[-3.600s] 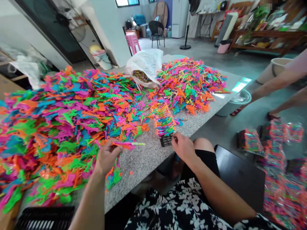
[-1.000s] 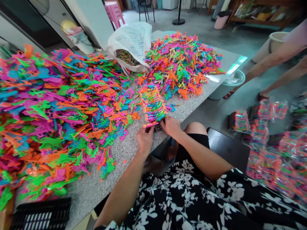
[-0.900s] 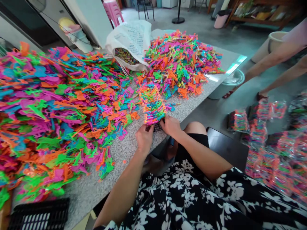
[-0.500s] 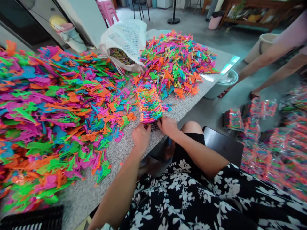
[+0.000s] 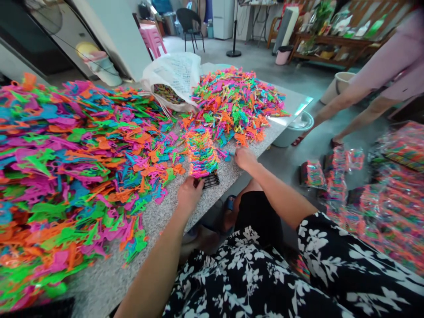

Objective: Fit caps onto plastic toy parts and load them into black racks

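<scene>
Pinching near-left corner of black rack (image 5: 212, 180): left hand (image 5: 190, 193). Right hand (image 5: 245, 159) just right of rack, fingertips unclear, cannot tell if holding. Rack on table (image 5: 168, 212), probably light, stiff; plastic pieces (image 5: 202, 153) likely slippery. Best gripped by rim. Long axis near-to-far, bare end near.

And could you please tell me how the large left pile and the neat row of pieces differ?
The large pile is a loose jumble, while the row is neatly lined up. The large pile spreads wide; the row is compact. Both mix pink, orange, green and blue.
</scene>
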The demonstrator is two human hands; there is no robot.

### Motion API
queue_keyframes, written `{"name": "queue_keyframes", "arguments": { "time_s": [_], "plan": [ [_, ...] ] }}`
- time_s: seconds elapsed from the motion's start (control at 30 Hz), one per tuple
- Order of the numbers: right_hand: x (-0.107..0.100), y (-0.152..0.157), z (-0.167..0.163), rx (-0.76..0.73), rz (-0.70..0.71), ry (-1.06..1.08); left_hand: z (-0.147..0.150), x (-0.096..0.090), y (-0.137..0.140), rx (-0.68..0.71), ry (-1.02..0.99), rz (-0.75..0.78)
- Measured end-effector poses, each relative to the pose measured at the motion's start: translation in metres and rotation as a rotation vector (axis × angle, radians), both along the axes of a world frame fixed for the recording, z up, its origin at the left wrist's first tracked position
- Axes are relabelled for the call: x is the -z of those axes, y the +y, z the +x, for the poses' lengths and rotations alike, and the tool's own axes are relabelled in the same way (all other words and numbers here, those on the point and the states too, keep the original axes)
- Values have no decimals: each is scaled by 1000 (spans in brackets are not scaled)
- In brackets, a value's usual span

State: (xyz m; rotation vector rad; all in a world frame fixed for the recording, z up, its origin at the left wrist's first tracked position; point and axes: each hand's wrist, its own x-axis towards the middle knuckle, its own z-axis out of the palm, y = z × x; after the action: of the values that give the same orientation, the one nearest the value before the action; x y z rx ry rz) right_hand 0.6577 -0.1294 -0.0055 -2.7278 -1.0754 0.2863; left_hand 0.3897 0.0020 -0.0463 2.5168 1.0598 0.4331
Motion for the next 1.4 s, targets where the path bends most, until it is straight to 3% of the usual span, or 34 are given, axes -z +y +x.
{"name": "queue_keyframes", "arguments": {
  "time_s": [0.17,0.3,0.4,0.6,0.8,1.07,1.17,1.27,1.33,1.4],
  "plan": [
    [23,-23,-51,170,312,290,3,-3,-1,63,18,18],
    [37,-24,-93,104,481,595,7,2,-5,76,5,48],
    [36,-19,-103,33,451,499,8,7,-7,81,-30,69],
    [24,-11,-109,-27,246,149,7,11,-10,81,-67,44],
    [21,-3,-124,6,89,50,7,9,-10,91,-74,30],
    [22,-7,-128,-17,48,27,8,-3,-23,102,-48,17],
    [30,-27,-123,-57,99,23,-3,-10,-26,245,-57,-33],
    [44,-47,-115,-81,162,20,-2,-18,-5,423,-39,-124],
    [54,-53,-111,-91,205,14,11,-25,26,344,-44,-94],
    [59,-54,-110,-86,233,5,33,-31,64,179,-63,17]
  ]
}}
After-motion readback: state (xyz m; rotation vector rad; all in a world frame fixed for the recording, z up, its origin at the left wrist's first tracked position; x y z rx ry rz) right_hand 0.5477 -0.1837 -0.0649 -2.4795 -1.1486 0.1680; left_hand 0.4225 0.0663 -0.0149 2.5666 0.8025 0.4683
